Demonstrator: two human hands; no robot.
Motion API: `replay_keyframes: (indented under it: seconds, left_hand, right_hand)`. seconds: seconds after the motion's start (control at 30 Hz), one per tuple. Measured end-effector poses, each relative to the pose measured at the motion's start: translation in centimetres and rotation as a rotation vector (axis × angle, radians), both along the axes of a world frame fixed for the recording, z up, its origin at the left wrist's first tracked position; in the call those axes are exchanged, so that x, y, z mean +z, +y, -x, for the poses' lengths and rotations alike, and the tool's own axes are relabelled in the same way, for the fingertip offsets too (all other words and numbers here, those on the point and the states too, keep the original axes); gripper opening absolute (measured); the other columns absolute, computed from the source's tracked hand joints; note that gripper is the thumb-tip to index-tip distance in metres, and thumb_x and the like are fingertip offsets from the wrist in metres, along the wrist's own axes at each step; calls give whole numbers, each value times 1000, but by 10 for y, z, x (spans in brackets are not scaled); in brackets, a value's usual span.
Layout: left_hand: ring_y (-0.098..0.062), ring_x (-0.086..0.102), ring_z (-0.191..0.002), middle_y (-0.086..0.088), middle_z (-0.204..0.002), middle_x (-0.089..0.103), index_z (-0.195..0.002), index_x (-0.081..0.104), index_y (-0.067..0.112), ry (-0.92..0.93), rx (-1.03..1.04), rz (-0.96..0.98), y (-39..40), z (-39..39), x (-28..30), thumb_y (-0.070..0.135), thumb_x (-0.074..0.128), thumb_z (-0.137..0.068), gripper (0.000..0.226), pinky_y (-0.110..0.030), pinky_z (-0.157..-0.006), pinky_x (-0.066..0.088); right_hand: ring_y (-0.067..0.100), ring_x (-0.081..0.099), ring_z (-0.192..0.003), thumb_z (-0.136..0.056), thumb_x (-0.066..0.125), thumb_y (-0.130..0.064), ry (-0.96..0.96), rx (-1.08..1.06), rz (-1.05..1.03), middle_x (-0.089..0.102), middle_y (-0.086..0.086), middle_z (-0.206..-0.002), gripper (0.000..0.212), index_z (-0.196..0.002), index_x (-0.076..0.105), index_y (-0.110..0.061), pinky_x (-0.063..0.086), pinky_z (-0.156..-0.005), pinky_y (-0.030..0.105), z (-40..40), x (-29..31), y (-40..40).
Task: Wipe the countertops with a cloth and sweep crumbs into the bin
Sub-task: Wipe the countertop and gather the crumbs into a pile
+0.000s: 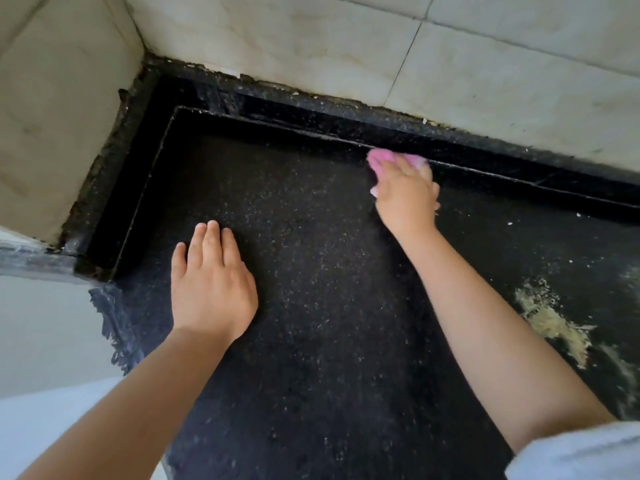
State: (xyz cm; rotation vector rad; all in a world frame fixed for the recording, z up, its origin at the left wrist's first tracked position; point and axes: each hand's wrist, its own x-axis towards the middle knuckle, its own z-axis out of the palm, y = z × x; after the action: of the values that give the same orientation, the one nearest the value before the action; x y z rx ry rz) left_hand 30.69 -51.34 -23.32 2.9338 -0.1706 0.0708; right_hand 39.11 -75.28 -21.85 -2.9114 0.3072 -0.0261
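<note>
A black speckled countertop (311,306) fills the view. My right hand (407,199) grips a pink cloth (379,161) and presses it against the counter's back edge, where the raised black ledge starts; most of the cloth is hidden under the fingers. Flat on the counter to the left lies my left hand (211,282), fingers straight and together, holding nothing. A pale yellowish smear of crumbs (550,320) lies on the counter at the right, beside my right forearm. A few white specks are scattered further back on the right.
A raised black ledge (346,119) runs along the back and left side, under cream wall tiles (346,46) that meet in a corner. The counter's chipped left edge (110,317) drops off to a pale surface below.
</note>
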Motion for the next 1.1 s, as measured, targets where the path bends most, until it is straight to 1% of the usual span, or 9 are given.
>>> replay_keyframes:
  seconds: [0.17,0.27,0.33,0.43,0.53,0.7,0.8,0.97,1.1]
  left_hand:
    - [-53,40,-120,-39,-126,44,-105,59,-14,-36,-46,-17,-28,-14,9,1,67,-72,38,-64,-92,34]
    - [-50,39,-122,-35,-128,45,-102,62,-10,-1,-98,-33,-67,-16,11,7,71,-69,38,-61,-92,36]
    - [-44,28,-131,-30,-138,37,-113,58,-6,12,-113,14,-100,-17,14,14,62,-80,39,-54,-102,30]
    - [-31,-3,-141,-19,-152,7,-137,34,3,76,-150,43,-144,-20,16,24,33,-96,46,-40,-113,6]
    - [-24,-11,-141,-11,-154,-2,-143,19,7,136,-136,51,-181,-23,19,25,22,-98,48,-35,-113,-3]
    - [-23,-9,-141,-9,-154,-1,-145,6,6,230,-78,32,-226,-24,19,26,18,-99,52,-37,-113,-7]
    - [-21,-10,-141,-9,-154,-4,-145,1,5,254,-45,57,-246,-25,15,27,15,-99,53,-35,-113,-8]
    - [-19,-8,-141,-8,-154,-3,-145,3,6,237,14,51,-251,-27,13,26,16,-98,53,-32,-113,-8]
    - [-18,-6,-141,-7,-155,0,-145,6,7,221,44,41,-256,-27,12,24,19,-98,52,-30,-112,-7]
  right_hand:
    - [22,29,-127,-91,44,-14,6,-158,27,44,-9,-138,43,-132,43,-28,28,-100,36,61,4,-76]
    - [23,35,-125,-92,38,-17,-104,-123,2,48,-7,-135,39,-130,48,-23,28,-99,34,73,5,-89]
    - [24,34,-125,-91,32,-23,-157,-22,-27,47,-7,-136,41,-129,48,-23,29,-101,37,54,7,-85]
    - [27,28,-129,-93,39,-17,17,130,5,37,-4,-143,42,-134,43,-22,31,-101,45,21,-2,-80]
    - [27,30,-130,-90,42,-7,111,271,42,37,-6,-144,45,-133,44,-20,28,-103,36,26,-4,-100]
    - [-11,39,-114,-95,39,-15,78,489,-382,47,-23,-122,33,-122,54,-23,22,-94,5,78,29,-170]
    - [-29,30,-109,-89,34,-28,-110,411,-345,47,-19,-119,37,-123,46,-19,17,-94,-4,74,36,-217]
    - [8,48,-114,-92,39,-17,-83,355,-276,54,-8,-123,33,-118,60,-16,13,-90,-1,40,3,-238]
    - [31,46,-114,-90,44,-15,-23,368,-334,55,2,-128,32,-117,61,-14,24,-98,26,53,-13,-222]
